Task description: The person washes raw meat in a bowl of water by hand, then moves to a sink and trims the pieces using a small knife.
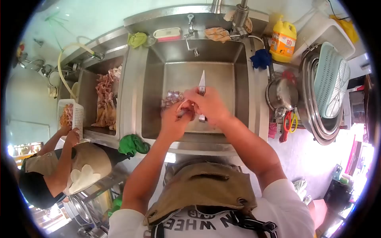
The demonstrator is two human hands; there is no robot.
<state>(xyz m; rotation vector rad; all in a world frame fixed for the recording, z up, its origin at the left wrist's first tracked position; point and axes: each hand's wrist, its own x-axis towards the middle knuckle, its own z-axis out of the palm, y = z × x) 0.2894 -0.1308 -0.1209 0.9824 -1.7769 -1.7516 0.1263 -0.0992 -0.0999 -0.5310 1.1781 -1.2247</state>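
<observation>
Over the large steel sink [218, 75], both of my hands are close together, nearly touching. My right hand [208, 104] is closed around a knife [202, 81], its pointed blade directed away from me. My left hand [174, 121] has its fingers wrapped round a small pinkish piece of meat [185, 106], mostly hidden by the fingers. Just beyond my left hand lies a small heap of greyish-pink pieces [171, 97], low in the sink; what they are exactly is hard to tell.
At left, a co-worker's hands [71, 135] are at a white basket [79, 109] beside a second sink holding raw meat [105, 99]. A green cloth [133, 145] lies on the near edge. A yellow bottle [283, 41], pot [283, 95] and scissors [289, 122] are at right.
</observation>
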